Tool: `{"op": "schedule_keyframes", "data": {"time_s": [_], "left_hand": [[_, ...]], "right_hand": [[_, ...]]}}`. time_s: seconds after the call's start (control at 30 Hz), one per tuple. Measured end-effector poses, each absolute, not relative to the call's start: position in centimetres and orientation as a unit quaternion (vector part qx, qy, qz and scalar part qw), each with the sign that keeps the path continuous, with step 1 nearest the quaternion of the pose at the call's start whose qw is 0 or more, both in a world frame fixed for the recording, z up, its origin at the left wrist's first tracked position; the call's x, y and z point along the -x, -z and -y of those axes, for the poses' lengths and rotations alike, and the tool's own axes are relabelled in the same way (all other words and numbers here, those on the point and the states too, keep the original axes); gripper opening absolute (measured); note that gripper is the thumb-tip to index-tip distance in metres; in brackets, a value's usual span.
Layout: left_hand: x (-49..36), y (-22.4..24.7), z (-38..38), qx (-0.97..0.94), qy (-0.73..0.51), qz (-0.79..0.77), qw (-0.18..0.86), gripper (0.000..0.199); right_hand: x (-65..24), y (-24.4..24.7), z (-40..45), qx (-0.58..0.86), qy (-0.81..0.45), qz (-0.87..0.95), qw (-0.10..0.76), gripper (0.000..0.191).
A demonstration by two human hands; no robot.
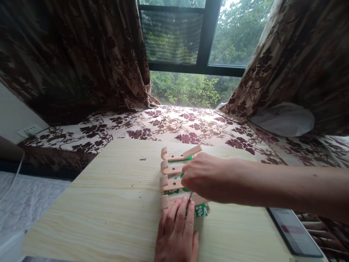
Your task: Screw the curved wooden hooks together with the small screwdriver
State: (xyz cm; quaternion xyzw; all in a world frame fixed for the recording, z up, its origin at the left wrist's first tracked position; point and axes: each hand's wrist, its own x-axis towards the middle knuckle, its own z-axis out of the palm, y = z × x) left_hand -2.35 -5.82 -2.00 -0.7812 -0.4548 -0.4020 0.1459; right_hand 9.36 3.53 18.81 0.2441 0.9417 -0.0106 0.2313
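Note:
My right hand is closed in a fist above a row of hooks. A thin metal shaft, seemingly a screwdriver, points down from it; its handle is hidden in the fist. My left hand lies with fingers stretched out over the nearest pale wooden hook, its fingertips beside the shaft's tip and a small dark spot, perhaps a screw. Further wooden hooks lie side by side, some with dark screws in them. Underneath is a green-and-white printed packet, partly covered by the hooks and my hands.
Small dark screws lie loose on the pale wooden table. A dark-edged phone or tablet rests by the right edge. Behind are a flower-patterned cloth, curtains, a window and a white plastic bag.

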Motion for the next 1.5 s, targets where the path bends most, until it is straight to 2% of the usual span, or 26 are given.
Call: {"op": "schedule_keyframes", "data": {"time_s": [0.37, 0.77, 1.07, 1.3, 1.5], "left_hand": [[2.8, 1.0, 6.3, 0.795, 0.373, 0.462, 0.126, 0.039], [2.7, 1.2, 6.2, 0.794, 0.377, 0.461, 0.123, 0.038], [2.8, 1.1, 6.2, 0.800, 0.366, 0.461, 0.117, 0.037], [2.5, 1.4, 6.1, 0.782, 0.397, 0.463, 0.124, 0.037], [2.5, 1.5, 6.0, 0.789, 0.381, 0.467, 0.120, 0.036]], "right_hand": [[-9.1, -19.7, -3.0, -0.272, -0.009, -0.925, 0.266, 0.017], [-9.1, -19.4, -3.1, -0.275, -0.001, -0.928, 0.250, 0.015], [-9.4, -19.5, -3.2, -0.251, 0.003, -0.945, 0.207, 0.015], [-9.3, -19.8, -2.9, -0.280, -0.001, -0.928, 0.244, 0.015], [-9.7, -19.3, -3.1, -0.247, 0.011, -0.949, 0.198, 0.014]]}}
